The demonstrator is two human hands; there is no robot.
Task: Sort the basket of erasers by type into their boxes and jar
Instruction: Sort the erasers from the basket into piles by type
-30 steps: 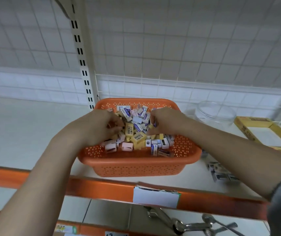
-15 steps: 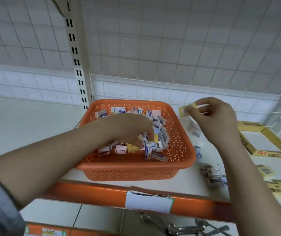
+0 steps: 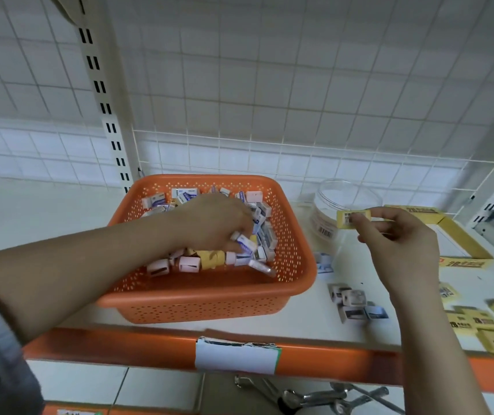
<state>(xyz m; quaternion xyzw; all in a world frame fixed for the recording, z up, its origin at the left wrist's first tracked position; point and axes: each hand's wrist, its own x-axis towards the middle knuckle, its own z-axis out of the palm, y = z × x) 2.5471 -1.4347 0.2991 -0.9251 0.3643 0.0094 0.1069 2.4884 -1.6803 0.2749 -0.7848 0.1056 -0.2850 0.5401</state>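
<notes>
- An orange basket [image 3: 209, 298] is being kept on a white shelf [image 3: 45, 223], at the centre of the head view, and a heap of mixed erasers [image 3: 209, 259] is lying inside it: white ones with blue print, pink-sleeved ones and yellow ones.
- The left hand [image 3: 215, 223] is being reached into the basket from 8 o'clock, palm down on the heap; its fingers are being curled among the erasers, and whether any one eraser is being gripped cannot be told.
- The right hand [image 3: 398, 244] is being held above the shelf at 3 o'clock of the basket, well apart from the left hand.
- A yellow eraser [image 3: 353, 218] with a barcode label is being pinched between the thumb and fingertips of the right hand, in front of a clear jar [image 3: 329, 217].
- The jar is standing at 2 o'clock of the basket, near the wire grid back.
- A yellow box [image 3: 467, 244] is lying open at 3 o'clock of the jar.
- A cluster of white erasers [image 3: 356, 304] is lying on the shelf at 4 o'clock of the basket, and one more white eraser [image 3: 325, 262] is lying just beside the basket's right wall.
- Loose yellow erasers [image 3: 491, 324] are being shown at the right edge, blurred.
- A white label [image 3: 236, 356] is being carried on the orange shelf edge [image 3: 119, 345].
</notes>
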